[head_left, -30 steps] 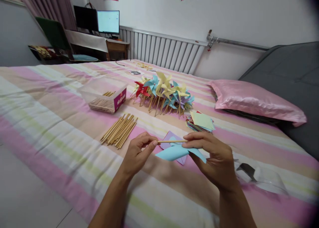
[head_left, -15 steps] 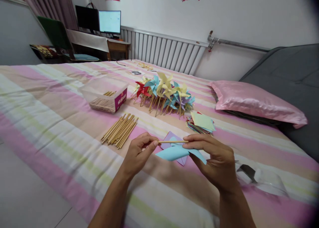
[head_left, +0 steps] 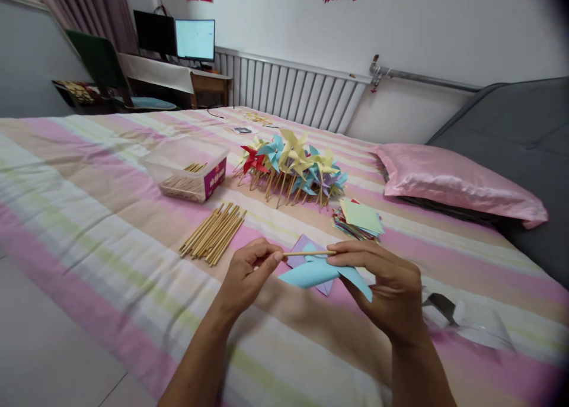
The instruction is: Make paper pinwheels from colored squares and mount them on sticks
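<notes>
A thin wooden stick (head_left: pixel 306 253) lies level between my two hands. My left hand (head_left: pixel 252 271) pinches its left end between thumb and fingers. At the other end, my right hand (head_left: pixel 384 282) holds a light blue paper pinwheel (head_left: pixel 313 272) against the stick, with fingertips on top and the thumb side hidden behind the paper. The spot where stick and pinwheel meet is covered by my right fingers. Beneath them, purple paper (head_left: pixel 302 244) rests on the striped bedspread (head_left: pixel 284 359), partly hidden by the pinwheel.
Loose sticks (head_left: pixel 213 234) lie left of my hands, with a clear plastic box (head_left: pixel 184 173) of sticks behind. Finished pinwheels (head_left: pixel 293 158) stand in a cluster farther back. Coloured paper sheets (head_left: pixel 360 217) are stacked at right, near a pink pillow (head_left: pixel 457 182). Clear plastic packaging (head_left: pixel 478 327) lies beside my right wrist.
Almost nothing differs. My right hand has shifted very slightly, and the pinwheel's right-hand blade hangs a little lower; both hands keep their hold.
</notes>
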Demonstrator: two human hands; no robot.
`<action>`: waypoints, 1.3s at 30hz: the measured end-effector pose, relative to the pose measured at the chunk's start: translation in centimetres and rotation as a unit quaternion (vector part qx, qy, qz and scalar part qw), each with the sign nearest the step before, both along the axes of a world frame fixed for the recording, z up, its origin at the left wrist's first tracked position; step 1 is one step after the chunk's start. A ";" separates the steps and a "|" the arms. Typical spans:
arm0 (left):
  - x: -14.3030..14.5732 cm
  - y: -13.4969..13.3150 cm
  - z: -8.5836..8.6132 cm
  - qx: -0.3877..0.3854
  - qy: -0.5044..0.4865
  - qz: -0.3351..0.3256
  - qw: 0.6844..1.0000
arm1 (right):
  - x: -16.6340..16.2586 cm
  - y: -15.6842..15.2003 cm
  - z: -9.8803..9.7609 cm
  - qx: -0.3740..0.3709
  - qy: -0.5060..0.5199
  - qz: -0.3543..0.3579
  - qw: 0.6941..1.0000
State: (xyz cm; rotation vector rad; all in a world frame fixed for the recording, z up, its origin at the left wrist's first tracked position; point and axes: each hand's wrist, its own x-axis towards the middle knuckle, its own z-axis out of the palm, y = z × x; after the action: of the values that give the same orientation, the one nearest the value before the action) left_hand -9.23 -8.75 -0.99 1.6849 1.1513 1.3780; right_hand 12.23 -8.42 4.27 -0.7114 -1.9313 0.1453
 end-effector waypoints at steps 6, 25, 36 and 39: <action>0.0 0.0 0.1 -0.007 -0.004 -0.002 1.000 | 0.1 -0.1 0.1 0.015 -0.001 0.000 1.000; 0.0 -0.2 0.4 -0.007 -0.003 -0.013 1.000 | 0.6 0.0 -0.4 0.026 -0.004 0.002 1.000; 0.0 -0.4 0.6 -0.016 -0.007 -0.016 1.000 | 0.6 0.0 -0.2 0.057 -0.023 -0.007 0.998; 0.0 -0.4 0.7 -0.021 -0.007 -0.024 0.999 | 0.6 -0.1 -0.1 0.060 -0.022 -0.008 0.998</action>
State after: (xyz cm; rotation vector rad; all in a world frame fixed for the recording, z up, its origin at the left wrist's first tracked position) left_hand -9.21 -9.16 -0.28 1.6601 1.1170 1.3255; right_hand 12.87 -8.51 4.15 -0.6542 -1.9582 0.0028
